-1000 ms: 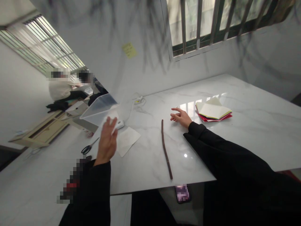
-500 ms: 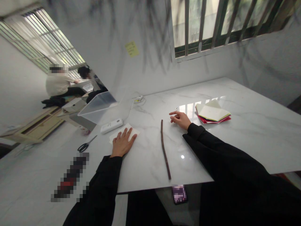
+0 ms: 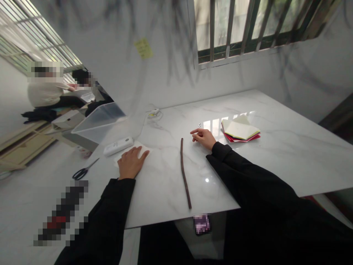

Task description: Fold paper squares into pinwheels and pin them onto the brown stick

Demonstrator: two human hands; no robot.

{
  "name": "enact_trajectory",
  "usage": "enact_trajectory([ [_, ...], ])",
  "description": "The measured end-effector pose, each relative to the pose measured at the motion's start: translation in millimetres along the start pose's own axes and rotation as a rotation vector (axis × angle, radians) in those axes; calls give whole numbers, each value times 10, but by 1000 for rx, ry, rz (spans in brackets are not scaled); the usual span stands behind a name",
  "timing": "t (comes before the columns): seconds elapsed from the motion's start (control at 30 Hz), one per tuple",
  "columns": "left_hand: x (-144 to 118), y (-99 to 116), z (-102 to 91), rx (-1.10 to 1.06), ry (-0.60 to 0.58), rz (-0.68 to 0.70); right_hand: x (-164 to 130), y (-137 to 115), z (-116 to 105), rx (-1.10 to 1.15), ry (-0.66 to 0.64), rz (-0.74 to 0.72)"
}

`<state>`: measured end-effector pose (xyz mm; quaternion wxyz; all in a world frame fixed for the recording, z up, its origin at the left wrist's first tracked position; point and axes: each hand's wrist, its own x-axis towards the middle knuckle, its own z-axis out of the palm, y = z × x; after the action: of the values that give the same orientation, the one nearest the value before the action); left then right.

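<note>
My left hand (image 3: 131, 162) rests palm down on pale paper (image 3: 145, 150), covering most of the sheet. Its thumb is held out and its fingers look slightly bent. A white oblong device (image 3: 118, 146) lies just beyond those fingertips. To the right, my right hand (image 3: 203, 138) is above or on the tabletop with the index finger stretched out and the other fingers loosely curled; nothing shows in it. Small shiny pieces (image 3: 199, 125) lie past its index finger. Between the hands is a thin brown stick (image 3: 184, 173), lengthwise toward me.
Coloured paper sheets (image 3: 240, 129) are piled on the marble-patterned table (image 3: 286, 147). Black scissors (image 3: 85, 169) and a blurred-out dark object (image 3: 62, 213) lie left. A clear plastic bin (image 3: 99, 117), a small cabled item (image 3: 154, 113) and two seated people (image 3: 45, 90) are farther off.
The view has swung a little to the right, so things appear farther left. The fingers of my left hand have drawn closer together on the paper. My right hand keeps its pose.
</note>
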<state>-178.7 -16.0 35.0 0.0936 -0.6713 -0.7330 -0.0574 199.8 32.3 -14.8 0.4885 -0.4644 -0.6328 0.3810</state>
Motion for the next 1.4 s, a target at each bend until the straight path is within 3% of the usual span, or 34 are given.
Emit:
enact_trajectory([
  [0.13,83,30,-45,40,33,3,-6,-18,-9,-12,2,12],
  [0.33,55,83,-87,70,-10,4,-9,-48,-14,-23,3,25],
  [0.73,95,79,-52,4,129,24,-4,-49,-13,9,0,29],
  [0.97,72,156,-121,-4,104,-28,-12,-74,-24,-7,6,26],
  [1.13,188,193,-243,-68,-10,-98,-3,-76,-22,-6,18,33],
  [1.23,273,423,-361,-163,185,-63,-3,-81,-28,-22,36,38],
  [1.3,286,715,-419,-273,282,-24,-8,-89,-33,-34,41,40],
  [1.4,195,1247,-401,-457,337,57,-36,-110,-23,-80,47,34],
])
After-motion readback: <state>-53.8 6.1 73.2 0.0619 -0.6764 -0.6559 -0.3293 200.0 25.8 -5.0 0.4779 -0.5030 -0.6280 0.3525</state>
